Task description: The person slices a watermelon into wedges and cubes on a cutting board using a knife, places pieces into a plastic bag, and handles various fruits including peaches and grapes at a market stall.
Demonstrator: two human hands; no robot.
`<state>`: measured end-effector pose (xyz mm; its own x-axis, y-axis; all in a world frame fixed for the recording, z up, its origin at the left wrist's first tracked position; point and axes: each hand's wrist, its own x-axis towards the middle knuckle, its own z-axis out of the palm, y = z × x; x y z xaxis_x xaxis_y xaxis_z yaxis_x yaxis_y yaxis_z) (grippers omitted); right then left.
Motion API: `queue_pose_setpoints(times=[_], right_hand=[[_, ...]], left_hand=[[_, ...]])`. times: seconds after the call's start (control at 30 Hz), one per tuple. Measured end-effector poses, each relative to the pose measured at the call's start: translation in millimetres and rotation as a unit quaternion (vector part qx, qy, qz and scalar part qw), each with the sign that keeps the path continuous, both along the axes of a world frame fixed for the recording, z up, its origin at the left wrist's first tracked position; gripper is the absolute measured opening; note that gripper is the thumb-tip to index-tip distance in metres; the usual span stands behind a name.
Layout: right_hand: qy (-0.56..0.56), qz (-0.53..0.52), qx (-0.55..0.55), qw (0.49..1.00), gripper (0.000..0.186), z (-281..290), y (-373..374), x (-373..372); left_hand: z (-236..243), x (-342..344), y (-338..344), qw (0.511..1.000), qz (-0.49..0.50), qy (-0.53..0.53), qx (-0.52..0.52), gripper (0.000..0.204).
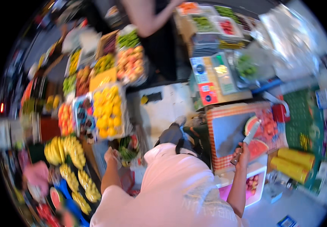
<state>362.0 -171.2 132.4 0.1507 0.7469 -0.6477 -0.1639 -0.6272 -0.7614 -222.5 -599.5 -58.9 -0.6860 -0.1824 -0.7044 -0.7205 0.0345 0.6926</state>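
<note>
My right hand [241, 154] is wrapped round the dark handle of a knife [251, 133], its broad blade pointing up and away. The blade lies over cut watermelon [257, 146] on a red-checked board [224, 160] with a grey cutting surface [227, 133]. Red watermelon chunks [268, 123] are heaped beyond the blade. Out to the left, my left hand [111, 156] hangs with its fingers curled near a striped watermelon [127, 148]. Something clear and shiny, perhaps thin plastic, shows at those fingers, but blur hides what it is.
A crate of yellow fruit [107, 109] and bunches of bananas [72, 151] stand at left. Peaches [130, 64] lie farther off, with a person [148, 19] beyond. At right are a red-handled container [280, 112], yellow rolls [294, 164] and a white foam box [261, 185] holding round fruit.
</note>
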Motion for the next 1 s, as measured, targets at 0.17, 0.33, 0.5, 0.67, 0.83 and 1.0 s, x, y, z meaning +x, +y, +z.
queue_pose_setpoints(times=[0.17, 0.33, 0.5, 0.67, 0.83, 1.0], right_hand=[[-0.076, -0.078, 0.022, 0.994, 0.025, 15.7, -10.3, 5.5], [-0.148, -0.139, 0.022, 0.979, 0.014, 2.7, -28.7, -5.5], [-0.185, -0.197, -0.015, 0.963, 0.019, -11.9, -14.4, -11.9], [-0.199, -0.234, -0.007, 0.952, 0.021, -27.3, 24.4, -39.3], [-0.282, -0.196, -0.053, 0.938, 0.023, -39.7, 42.9, -45.3], [-0.394, -0.099, -0.056, 0.912, 0.024, -77.2, 18.2, -26.1]], left_hand=[[0.5, 2.8, 198.2, 0.95, -0.293, -0.109, 0.013, 0.016], [64.3, 145.8, 418.0, 0.731, -0.678, 0.033, 0.073, 0.031], [105.3, 325.0, 579.9, 0.421, -0.882, 0.069, 0.203, 0.022], [18.7, 435.5, 679.4, 0.235, -0.891, 0.339, 0.193, 0.027], [32.3, 517.3, 708.9, 0.098, -0.816, 0.524, 0.223, 0.056], [49.8, 545.3, 714.4, -0.038, -0.897, 0.391, 0.201, 0.047]])
